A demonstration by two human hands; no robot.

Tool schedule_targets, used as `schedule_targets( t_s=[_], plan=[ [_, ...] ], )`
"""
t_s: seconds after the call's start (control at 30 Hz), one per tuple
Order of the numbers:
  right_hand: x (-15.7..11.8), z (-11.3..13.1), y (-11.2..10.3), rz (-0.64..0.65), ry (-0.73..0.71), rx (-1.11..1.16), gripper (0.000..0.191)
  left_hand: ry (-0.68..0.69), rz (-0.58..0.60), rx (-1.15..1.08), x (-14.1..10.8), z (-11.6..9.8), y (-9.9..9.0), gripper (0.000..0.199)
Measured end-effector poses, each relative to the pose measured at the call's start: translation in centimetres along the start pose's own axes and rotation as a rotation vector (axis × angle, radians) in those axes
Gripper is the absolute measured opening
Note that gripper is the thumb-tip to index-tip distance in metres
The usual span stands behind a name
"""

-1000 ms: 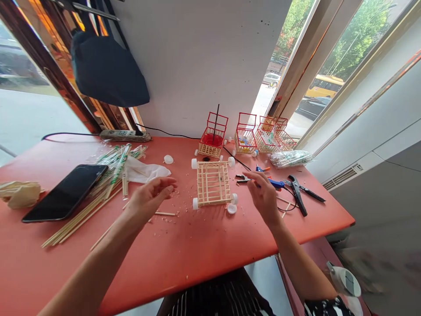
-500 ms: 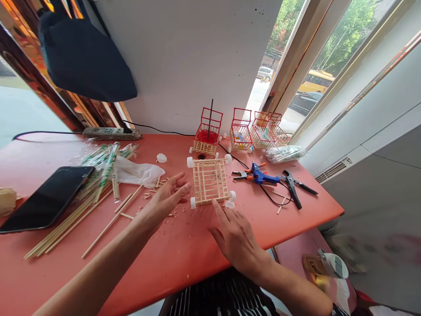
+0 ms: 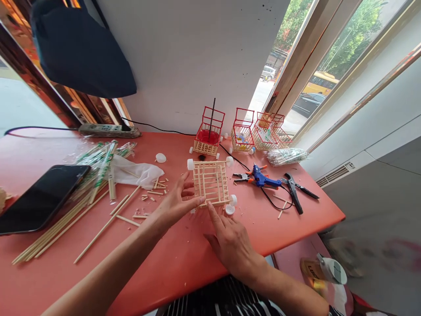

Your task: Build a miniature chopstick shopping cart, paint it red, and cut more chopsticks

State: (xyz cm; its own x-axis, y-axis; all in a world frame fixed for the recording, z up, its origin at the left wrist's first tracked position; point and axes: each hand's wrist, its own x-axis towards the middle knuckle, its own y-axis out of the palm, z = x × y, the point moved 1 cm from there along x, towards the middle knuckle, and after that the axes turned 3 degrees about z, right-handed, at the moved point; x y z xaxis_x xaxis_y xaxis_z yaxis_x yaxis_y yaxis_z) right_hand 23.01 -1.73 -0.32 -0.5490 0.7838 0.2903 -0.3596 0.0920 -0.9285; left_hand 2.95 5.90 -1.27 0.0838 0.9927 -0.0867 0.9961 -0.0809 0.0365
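L hand (image 3: 178,202) by rect. wooden-stick frame (image 3: 203,181) w/ round white wheels (image 3: 190,164).

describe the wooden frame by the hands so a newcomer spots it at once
On the red table, find the left hand and right hand. Right beside both is the wooden frame with white wheels. Unlike the red-railed carts behind it, it shows no red parts.

Red table (image 3: 187,263) against a plain grey-white wall (image 3: 184,57), daylight in tall windows (image 3: 348,48) at the right.
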Motion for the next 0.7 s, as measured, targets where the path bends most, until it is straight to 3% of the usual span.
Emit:
schedule_targets(
  t_s=[0.43,0.7],
  plan=[
    [-0.22,-0.15,0.83,0.002,0.026,-0.007,0.084,0.033,0.010,0.098,0.07,-0.33,0.52,0.107],
    [-0.37,-0.47,0.07,-0.065,0.031,0.031,0.087,0.028,0.014,0.088,0.14,-0.03,0.39,0.105]
  ],
)
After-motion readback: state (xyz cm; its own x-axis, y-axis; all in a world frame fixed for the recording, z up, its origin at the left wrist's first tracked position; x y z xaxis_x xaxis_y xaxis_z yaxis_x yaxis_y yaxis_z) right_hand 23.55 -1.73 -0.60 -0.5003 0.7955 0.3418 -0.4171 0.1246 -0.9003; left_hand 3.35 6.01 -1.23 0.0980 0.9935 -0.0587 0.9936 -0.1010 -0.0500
